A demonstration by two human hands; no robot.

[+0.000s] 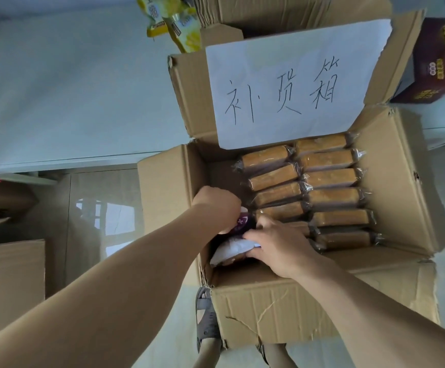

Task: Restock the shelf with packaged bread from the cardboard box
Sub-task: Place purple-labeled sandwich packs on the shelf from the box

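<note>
An open cardboard box stands on the floor below me, with a handwritten white sheet on its far flap. Several clear-wrapped brown bread loaves lie in two rows on its right side. Both hands reach into the box's near left corner. My left hand is closed on a purple-and-white bread packet. My right hand grips a white bread packet lying just below the purple one. Its fingertips are hidden behind the packet.
A pale shelf board stretches across the upper left. Yellow snack bags hang at the top. A dark red carton stands at the upper right. More cardboard boxes sit at the left. My sandalled foot is under the box's front.
</note>
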